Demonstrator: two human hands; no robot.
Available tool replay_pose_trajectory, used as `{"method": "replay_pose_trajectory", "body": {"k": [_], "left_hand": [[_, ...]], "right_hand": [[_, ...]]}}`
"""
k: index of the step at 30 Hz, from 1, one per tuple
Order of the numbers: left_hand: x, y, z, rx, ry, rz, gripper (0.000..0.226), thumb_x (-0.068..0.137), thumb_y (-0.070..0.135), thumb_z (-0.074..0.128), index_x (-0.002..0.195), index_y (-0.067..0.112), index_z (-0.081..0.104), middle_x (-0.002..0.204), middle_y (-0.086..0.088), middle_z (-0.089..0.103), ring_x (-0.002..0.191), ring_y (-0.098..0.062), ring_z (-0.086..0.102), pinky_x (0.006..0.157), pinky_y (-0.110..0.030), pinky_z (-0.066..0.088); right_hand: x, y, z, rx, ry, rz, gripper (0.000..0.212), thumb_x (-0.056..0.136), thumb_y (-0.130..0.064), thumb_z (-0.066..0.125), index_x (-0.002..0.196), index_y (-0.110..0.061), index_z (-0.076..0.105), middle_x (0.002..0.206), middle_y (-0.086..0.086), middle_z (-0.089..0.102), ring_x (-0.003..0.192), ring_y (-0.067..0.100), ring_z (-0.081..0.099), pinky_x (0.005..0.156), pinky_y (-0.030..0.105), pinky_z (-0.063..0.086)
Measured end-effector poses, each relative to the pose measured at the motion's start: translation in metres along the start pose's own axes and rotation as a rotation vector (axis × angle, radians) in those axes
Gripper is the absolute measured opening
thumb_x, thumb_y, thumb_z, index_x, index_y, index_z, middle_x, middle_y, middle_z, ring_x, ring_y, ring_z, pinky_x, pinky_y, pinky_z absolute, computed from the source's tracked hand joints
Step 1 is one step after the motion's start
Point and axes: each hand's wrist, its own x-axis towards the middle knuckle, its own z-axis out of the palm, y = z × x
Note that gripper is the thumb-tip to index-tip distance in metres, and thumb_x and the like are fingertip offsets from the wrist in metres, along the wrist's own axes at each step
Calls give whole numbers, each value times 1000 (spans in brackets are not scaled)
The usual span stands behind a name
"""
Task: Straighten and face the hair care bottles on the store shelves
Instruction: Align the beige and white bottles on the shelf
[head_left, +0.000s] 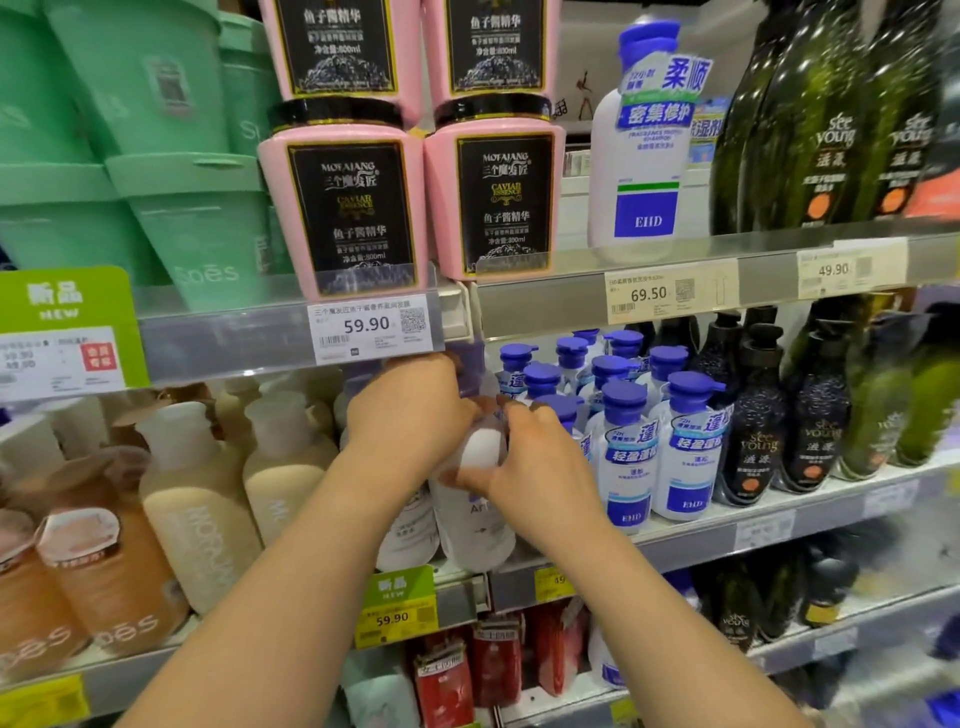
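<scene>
- Two bare forearms reaching in from the lower edge toward the middle shelf (691, 545).
- Right hand (540, 457): fingers curled round the shoulder of a white bottle (475, 525), thumb against its near side.
- Left hand (410, 415): fingers curled over the bottle's top, just under the price rail; cap hidden behind both hands.
- White bottle: upright at the front edge of the middle shelf, label partly visible and blurred, touching a second white bottle (410, 535) on its left.
- Just right: cluster of white EHD bottles with blue pump caps (685, 452), front pair facing outward.
- Further right: dark See Young bottles (758, 441), then green ones, blurred.
- Left on the same shelf: cream bottles (197, 499) and brown bottles (104, 566), labels turned sideways.
- Price tag reading 59.90 (369, 326) on the upper shelf rail, directly above the hands.
- Upper shelf, behind the rail: pink Mofajang tubs (343, 208) stacked two high, mint-green tubs (197, 218) to the left, one tall EHD bottle (644, 156) to the right.
</scene>
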Motion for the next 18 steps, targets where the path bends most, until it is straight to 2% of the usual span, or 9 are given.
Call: {"method": "replay_pose_trajectory", "body": {"k": [3, 5, 8, 12, 15, 18], "left_hand": [[3, -4, -4, -101, -91, 58, 34, 84, 43, 67, 117, 34, 60, 116, 2, 64, 101, -21, 60, 87, -40, 52], [4, -4, -8, -137, -135, 93, 43, 87, 40, 67, 127, 31, 57, 125, 2, 62, 109, -20, 59, 93, -36, 49], [5, -4, -12, -138, -185, 93, 49, 88, 36, 67, 133, 28, 50, 126, 2, 59, 110, -19, 57, 88, -32, 46], [3, -2, -14, -99, -210, 95, 44, 90, 27, 66, 131, 20, 50, 117, -1, 61, 95, -16, 57, 81, -30, 48], [-2, -1, -11, -93, -128, 112, 49, 86, 44, 68, 130, 27, 56, 123, 1, 63, 102, -17, 59, 87, -32, 48], [-1, -5, -9, -117, -86, 115, 56, 80, 53, 70, 131, 33, 57, 127, 5, 62, 109, -17, 58, 88, -29, 45]], "right_hand": [[5, 5, -12, 89, -101, -56, 69, 78, -55, 76, 136, -28, 51, 126, -1, 57, 114, 22, 57, 91, 36, 49], [8, 6, -18, 128, -175, -86, 68, 83, -46, 74, 142, -28, 44, 130, -2, 61, 116, 21, 58, 92, 37, 50], [11, 4, -18, 163, -161, -62, 80, 79, -46, 79, 145, -27, 38, 129, -2, 63, 117, 23, 59, 93, 39, 51], [9, 0, -12, 74, -53, -67, 84, 72, -58, 79, 140, -25, 42, 127, 0, 59, 116, 24, 58, 86, 38, 50], [5, -3, -7, 50, 15, -75, 93, 70, -63, 78, 143, -23, 38, 126, 3, 57, 116, 25, 59, 82, 38, 49], [4, 0, -9, 52, -15, -67, 94, 73, -62, 78, 146, -21, 35, 129, 4, 54, 119, 25, 56, 87, 38, 48]]}}
